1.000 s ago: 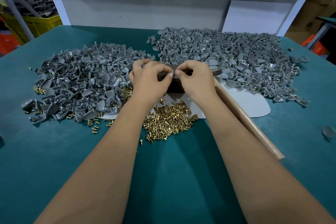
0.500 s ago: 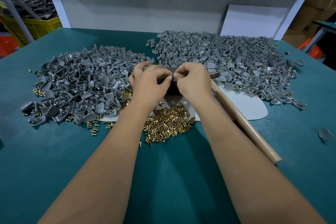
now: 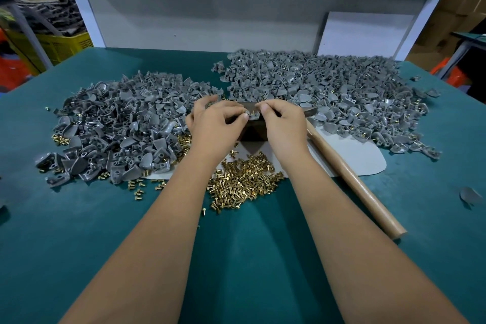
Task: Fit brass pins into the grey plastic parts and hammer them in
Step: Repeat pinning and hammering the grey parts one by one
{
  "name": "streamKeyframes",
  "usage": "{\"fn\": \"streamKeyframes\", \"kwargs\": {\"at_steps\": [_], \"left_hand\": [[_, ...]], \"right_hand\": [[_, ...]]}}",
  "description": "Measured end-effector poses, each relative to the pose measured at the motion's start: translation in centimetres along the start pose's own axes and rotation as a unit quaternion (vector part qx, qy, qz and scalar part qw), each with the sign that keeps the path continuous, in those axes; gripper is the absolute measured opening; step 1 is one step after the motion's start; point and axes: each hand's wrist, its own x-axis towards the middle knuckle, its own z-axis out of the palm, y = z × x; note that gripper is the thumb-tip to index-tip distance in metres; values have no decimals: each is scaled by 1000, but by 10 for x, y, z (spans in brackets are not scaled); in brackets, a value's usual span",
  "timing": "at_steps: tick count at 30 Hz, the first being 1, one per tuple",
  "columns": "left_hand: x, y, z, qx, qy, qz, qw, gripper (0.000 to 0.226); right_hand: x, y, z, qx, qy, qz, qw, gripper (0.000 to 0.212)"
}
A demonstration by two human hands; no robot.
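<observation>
My left hand (image 3: pixel 214 127) pinches a small grey plastic part (image 3: pixel 248 115) over a dark metal block (image 3: pixel 253 132). A brass pin (image 3: pixel 253 113) stands in that part. My right hand (image 3: pixel 284 126) sits just right of it, its fingertips close to the pin but a little apart from it. Loose brass pins (image 3: pixel 244 181) lie heaped in front of the block, between my forearms. One pile of grey parts (image 3: pixel 118 126) lies to the left. A second pile (image 3: pixel 342 92), many with pins showing, lies to the right. The hammer's wooden handle (image 3: pixel 352 179) lies along my right forearm.
A teal table (image 3: pixel 236 258) carries everything, with a white sheet (image 3: pixel 355 158) under the work area. A few stray pins (image 3: pixel 138 191) lie left of the heap. A grey back panel and a white board (image 3: pixel 368 34) stand behind. A yellow crate (image 3: pixel 60 45) is off the table's left.
My right fingertips have drawn slightly away from my left, and the brass pin now shows standing in the grey part. The view has tilted down a little.
</observation>
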Motion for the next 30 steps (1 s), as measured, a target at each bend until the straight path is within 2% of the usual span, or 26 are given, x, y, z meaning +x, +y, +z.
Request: {"fn": "streamKeyframes", "kwargs": {"at_steps": [3,11,19,24,30], "left_hand": [[0,0,1,27,9,15,999,16],[0,-2,4,112,29,65,991,17],[1,-3,5,109,31,65,992,18],[1,-4,5,103,27,49,993,18],[0,-3,5,91,22,41,995,18]], "right_hand": [[1,1,0,17,-2,6,1000,18],[4,2,-1,-67,-16,-42,997,7],[4,1,7,-102,19,-53,993,7],[4,-2,10,-132,33,-85,987,16],[3,1,12,-148,37,-117,981,12]]}}
